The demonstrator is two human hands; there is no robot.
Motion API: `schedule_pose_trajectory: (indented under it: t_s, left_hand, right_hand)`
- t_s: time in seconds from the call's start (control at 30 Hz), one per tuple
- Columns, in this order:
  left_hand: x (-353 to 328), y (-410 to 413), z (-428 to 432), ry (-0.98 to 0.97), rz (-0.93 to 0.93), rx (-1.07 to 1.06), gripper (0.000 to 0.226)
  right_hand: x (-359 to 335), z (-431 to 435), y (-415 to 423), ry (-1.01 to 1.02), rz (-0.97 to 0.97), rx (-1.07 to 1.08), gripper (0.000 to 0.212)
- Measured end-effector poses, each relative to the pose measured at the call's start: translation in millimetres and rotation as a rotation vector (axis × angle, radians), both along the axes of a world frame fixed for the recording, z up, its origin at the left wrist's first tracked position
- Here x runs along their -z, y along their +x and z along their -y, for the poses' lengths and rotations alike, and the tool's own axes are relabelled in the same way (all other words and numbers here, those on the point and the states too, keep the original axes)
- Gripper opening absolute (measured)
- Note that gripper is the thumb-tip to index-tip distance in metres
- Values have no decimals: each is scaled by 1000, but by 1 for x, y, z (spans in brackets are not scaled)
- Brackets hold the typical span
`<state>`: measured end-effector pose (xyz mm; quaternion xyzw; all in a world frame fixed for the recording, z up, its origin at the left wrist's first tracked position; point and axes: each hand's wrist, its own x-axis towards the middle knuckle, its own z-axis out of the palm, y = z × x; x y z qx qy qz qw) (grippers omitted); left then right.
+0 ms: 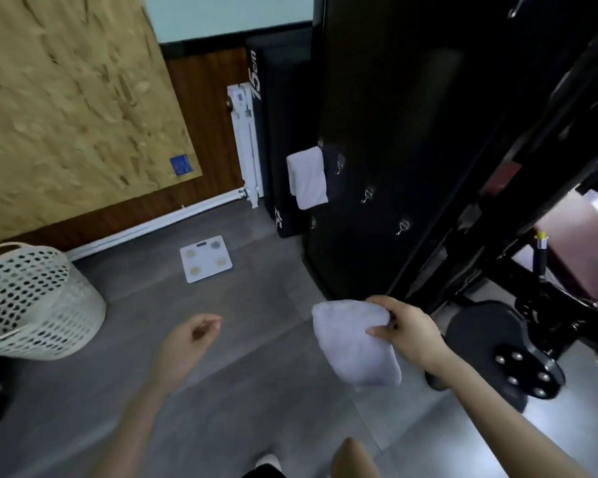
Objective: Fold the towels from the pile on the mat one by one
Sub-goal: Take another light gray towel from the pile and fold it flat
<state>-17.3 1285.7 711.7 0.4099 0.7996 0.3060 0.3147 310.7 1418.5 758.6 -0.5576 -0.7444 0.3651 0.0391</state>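
Observation:
My right hand [403, 327] grips a folded white towel [354, 343] by its upper right edge; the towel hangs in the air above the grey floor. To its left, my left hand [190, 343] is held out with the fingers loosely curled and nothing in them. A second white towel [307, 177] hangs folded from a hook on the side of the black cabinet [394, 132]. No mat or pile of towels is in view.
A white perforated laundry basket [32, 301] stands at the left. A white bathroom scale [206, 258] lies on the floor ahead. Several bare hooks [368, 194] line the cabinet. Black exercise equipment [518, 339] stands at the right, and a black foam block [283, 132] leans by the wall.

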Motion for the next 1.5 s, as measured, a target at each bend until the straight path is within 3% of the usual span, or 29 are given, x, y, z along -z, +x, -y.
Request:
schedule_pose_trajectory:
  t_s: [0.13,0.3,0.5,0.73,1.03,1.17,1.27,1.33,1.4,1.5]
  left_hand:
    - [17,-16,-58,-87,58,-106,9]
    - [22,-33,-136,-100,96,-126,7]
    - [8,-37,-250,-55,56,-170,8]
    - [12,-70,-379,-62,152,-90,13]
    - [23,-137,-519,-146,-42,327,18]
    - [27,-138,-557,-117,103,511,21]
    - [29,-118,-574,-8,250,696,50]
    - [32,-100,-583,79,317,870,52]
    - [42,-83,-592,64,294,979,48]
    - [56,-66,-603,-120,163,971,37]
  right_hand:
    - [1,-76,-21,2,-1,-24,45]
    - [5,-184,-56,34,-11,-223,36]
    - [10,-308,-108,-10,-9,-349,48]
    - [27,-395,-165,-35,-52,-348,37]
    - [42,-444,-228,-110,47,-179,49]
    - [47,-447,-244,-48,46,0,51]
    - [54,-444,-245,-47,-51,240,47]
    - [59,-440,-241,-55,-76,275,40]
    - [65,-437,-234,-71,-114,298,35]
    - [73,-438,-219,-106,-232,376,33]
